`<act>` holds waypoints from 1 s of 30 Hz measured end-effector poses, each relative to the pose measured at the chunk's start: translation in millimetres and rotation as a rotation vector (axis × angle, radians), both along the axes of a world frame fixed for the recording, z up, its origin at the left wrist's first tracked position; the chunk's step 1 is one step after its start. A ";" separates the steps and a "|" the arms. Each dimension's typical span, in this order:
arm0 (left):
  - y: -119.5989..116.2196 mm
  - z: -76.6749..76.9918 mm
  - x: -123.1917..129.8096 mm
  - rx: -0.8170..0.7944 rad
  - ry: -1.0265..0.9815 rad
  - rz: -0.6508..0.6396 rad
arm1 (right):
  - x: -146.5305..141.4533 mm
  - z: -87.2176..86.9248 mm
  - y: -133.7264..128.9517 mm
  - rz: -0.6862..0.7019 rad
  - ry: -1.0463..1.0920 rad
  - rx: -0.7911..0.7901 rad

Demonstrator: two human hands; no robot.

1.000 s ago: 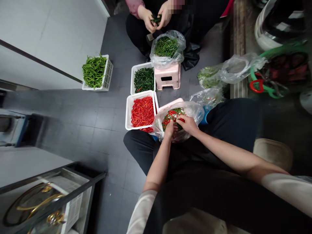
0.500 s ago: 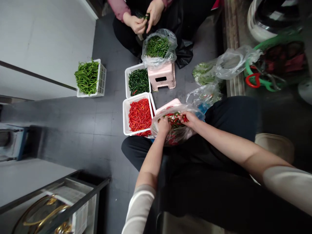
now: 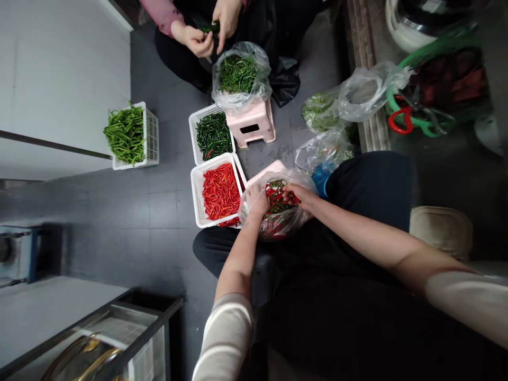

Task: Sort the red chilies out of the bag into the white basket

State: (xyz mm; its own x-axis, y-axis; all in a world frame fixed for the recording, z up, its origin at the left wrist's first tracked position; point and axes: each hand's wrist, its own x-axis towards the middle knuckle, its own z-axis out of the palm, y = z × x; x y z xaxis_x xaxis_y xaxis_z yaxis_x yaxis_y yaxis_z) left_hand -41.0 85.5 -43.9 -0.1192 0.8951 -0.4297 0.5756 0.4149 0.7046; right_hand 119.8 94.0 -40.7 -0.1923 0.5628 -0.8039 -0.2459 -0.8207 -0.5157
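A clear plastic bag (image 3: 278, 228) stands in front of me, with red chili peppers and green stems (image 3: 275, 191) showing in its mouth. My right hand (image 3: 300, 195) is closed around several red chili peppers (image 3: 292, 198) at the bag's right side. On the left side of the opening, my left hand (image 3: 257, 202) has curled fingers against the contents; its fingertips are partly hidden, and what they pinch I cannot make out. Left of the bag, a white basket (image 3: 197, 197) holds stemless red chilies (image 3: 221, 191).
Beyond it, another white basket (image 3: 193, 132) holds dark green chilies. A pink stool (image 3: 254, 127) carries a bag of green stems (image 3: 238, 74), near a co-worker's hands (image 3: 206, 39). Long green peppers (image 3: 126, 135) fill a basket at left. Red-handled scissors (image 3: 401, 120) lie right.
The view has shifted, so most things appear further left. My left hand has moved from over the peppers to the bag's left side. My right hand still holds red chilies.
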 end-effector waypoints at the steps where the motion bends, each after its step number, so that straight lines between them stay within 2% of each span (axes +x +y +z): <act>1: -5.9 2.8 -0.6 -0.011 0.012 -0.020 | 0.1 1.8 -1.3 0.003 -0.024 0.007; 3: -17.3 10.0 0.0 -0.063 -0.046 0.018 | -0.2 5.6 -5.5 0.037 -0.078 0.066; 6: -32.8 22.6 4.2 -0.128 -0.274 0.206 | -1.1 11.5 -14.1 0.127 -0.112 0.256; 8: -41.8 30.2 7.9 -0.151 -0.421 0.265 | -0.9 15.0 -18.5 0.138 -0.067 0.336; 11: -53.0 38.3 11.8 -0.198 -0.575 0.174 | 1.4 19.5 -20.4 0.149 0.066 0.381; 17: -65.1 48.1 5.6 -0.272 -0.939 0.005 | 5.4 27.0 -19.0 0.349 0.335 0.407; 20: -65.0 49.1 1.4 -0.258 -0.988 0.022 | 4.3 28.5 -20.6 0.338 0.302 0.458; 23: -64.6 43.7 2.0 -0.192 -0.869 0.120 | 2.7 28.7 -22.1 0.229 0.185 0.505; 25: -66.5 38.8 3.9 -0.154 -0.829 0.140 | 2.1 28.9 -22.1 0.213 0.229 0.444; 30: -75.1 32.3 5.2 -0.148 -0.913 0.090 | 2.5 26.8 -21.0 0.285 0.463 0.053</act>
State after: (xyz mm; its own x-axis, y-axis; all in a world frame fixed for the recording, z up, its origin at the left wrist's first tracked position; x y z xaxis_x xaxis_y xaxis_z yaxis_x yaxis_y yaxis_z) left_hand -35.8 10.4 -11.6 0.2548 0.8276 -0.5001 -0.2153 0.5528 0.8050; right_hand 122.2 73.1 -13.9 -0.6699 0.4745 -0.5710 -0.2289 -0.8636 -0.4491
